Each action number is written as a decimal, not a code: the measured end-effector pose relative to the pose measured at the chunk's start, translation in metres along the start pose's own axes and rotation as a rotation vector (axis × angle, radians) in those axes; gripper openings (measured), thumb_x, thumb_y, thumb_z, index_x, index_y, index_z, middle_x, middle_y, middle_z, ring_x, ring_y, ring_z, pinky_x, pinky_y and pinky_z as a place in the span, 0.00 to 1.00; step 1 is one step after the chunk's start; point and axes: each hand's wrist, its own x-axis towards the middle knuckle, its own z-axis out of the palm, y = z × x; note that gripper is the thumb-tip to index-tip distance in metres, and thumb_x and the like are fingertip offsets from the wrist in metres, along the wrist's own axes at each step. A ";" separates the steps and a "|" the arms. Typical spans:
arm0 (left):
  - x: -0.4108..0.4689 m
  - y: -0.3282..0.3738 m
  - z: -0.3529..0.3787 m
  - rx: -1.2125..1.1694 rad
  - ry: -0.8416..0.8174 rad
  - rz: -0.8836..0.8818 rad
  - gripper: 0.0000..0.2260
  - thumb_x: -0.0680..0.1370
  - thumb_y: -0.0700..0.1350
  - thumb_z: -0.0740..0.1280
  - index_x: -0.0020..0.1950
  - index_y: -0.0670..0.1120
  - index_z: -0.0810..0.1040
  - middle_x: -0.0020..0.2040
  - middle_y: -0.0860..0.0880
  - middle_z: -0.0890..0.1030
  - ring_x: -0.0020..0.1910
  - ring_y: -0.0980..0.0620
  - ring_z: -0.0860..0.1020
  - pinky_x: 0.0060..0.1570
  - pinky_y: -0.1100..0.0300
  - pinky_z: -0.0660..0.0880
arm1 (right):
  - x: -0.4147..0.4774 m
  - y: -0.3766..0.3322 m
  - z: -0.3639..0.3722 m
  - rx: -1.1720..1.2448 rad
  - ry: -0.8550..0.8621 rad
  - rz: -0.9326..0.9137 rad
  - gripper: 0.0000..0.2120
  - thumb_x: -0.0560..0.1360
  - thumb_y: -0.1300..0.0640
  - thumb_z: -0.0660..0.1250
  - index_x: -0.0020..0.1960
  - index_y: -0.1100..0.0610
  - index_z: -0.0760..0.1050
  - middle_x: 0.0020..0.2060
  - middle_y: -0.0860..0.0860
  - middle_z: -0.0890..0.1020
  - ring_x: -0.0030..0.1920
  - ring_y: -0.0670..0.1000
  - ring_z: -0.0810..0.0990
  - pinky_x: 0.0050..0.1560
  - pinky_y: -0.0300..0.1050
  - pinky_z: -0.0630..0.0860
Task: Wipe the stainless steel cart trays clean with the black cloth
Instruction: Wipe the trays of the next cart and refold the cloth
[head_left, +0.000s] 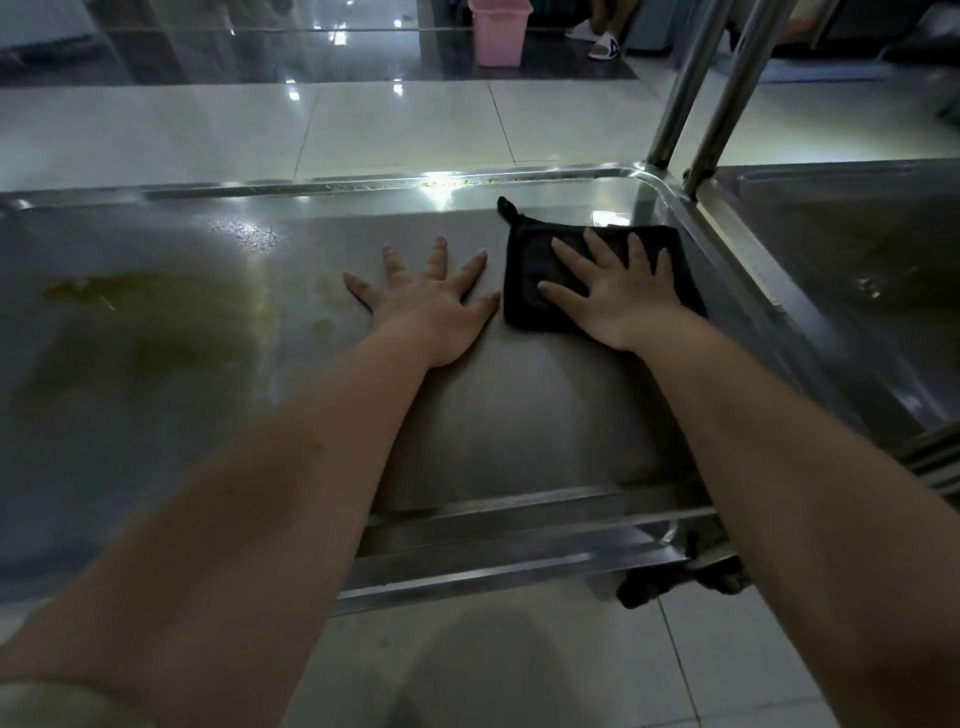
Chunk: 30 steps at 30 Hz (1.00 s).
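Right hand (618, 291) flat on square, folded black cloth (530, 280) with corner loop.

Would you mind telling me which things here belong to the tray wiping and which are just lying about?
For the job: black cloth, pressed flat under the right hand; steel tray, where the left hand rests flat; yellowish stain on the tray's left part.
Just about: pink bin on the floor beyond; someone's sandalled feet beside it.
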 end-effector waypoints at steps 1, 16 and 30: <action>-0.001 0.000 0.000 -0.004 0.001 0.002 0.27 0.77 0.71 0.44 0.76 0.71 0.42 0.81 0.57 0.41 0.77 0.35 0.37 0.63 0.22 0.35 | -0.014 0.001 0.003 -0.015 -0.002 -0.013 0.32 0.75 0.26 0.43 0.77 0.33 0.42 0.80 0.44 0.44 0.78 0.60 0.39 0.75 0.64 0.36; -0.044 -0.049 -0.033 -0.208 0.052 0.078 0.24 0.83 0.61 0.52 0.79 0.60 0.58 0.81 0.53 0.50 0.80 0.45 0.43 0.73 0.35 0.37 | -0.119 -0.099 0.024 -0.020 -0.005 -0.132 0.33 0.75 0.27 0.43 0.77 0.33 0.39 0.79 0.43 0.39 0.77 0.63 0.36 0.73 0.68 0.35; -0.118 -0.022 -0.003 -0.020 0.007 0.152 0.27 0.82 0.64 0.47 0.80 0.61 0.47 0.81 0.50 0.45 0.78 0.37 0.41 0.69 0.29 0.36 | -0.026 -0.094 0.000 0.393 0.018 0.023 0.23 0.84 0.48 0.50 0.79 0.47 0.58 0.79 0.47 0.54 0.79 0.55 0.43 0.77 0.56 0.44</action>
